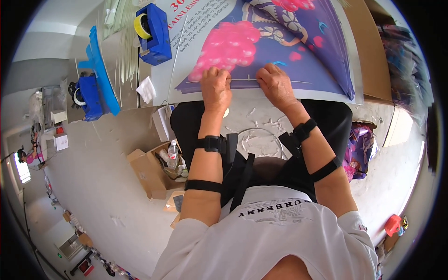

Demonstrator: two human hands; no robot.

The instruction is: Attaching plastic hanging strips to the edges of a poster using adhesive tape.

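A purple printed plastic sheet (275, 56) with pink balloon shapes lies on the table in front of me, the top one of a layered stack. Along its near edge runs a thin pale rod (242, 80), with a short upright piece near its middle. My left hand (216, 88) is closed over the rod left of that piece, knuckles up. To the right of it, my right hand (276, 85) pinches at the rod with curled fingers. Whether the sheet's edge is also caught in the fingers is hidden. The sheet's right side folds over in a loose flap.
On the left stand a blue tape dispenser (156, 35) with yellow tape, a second blue dispenser (88, 97) and pale thin strips (127, 51). A cardboard box (371, 56) borders the right side. Below are an open carton (147, 175) with a bottle (172, 154) and a bin of purple scraps (359, 149).
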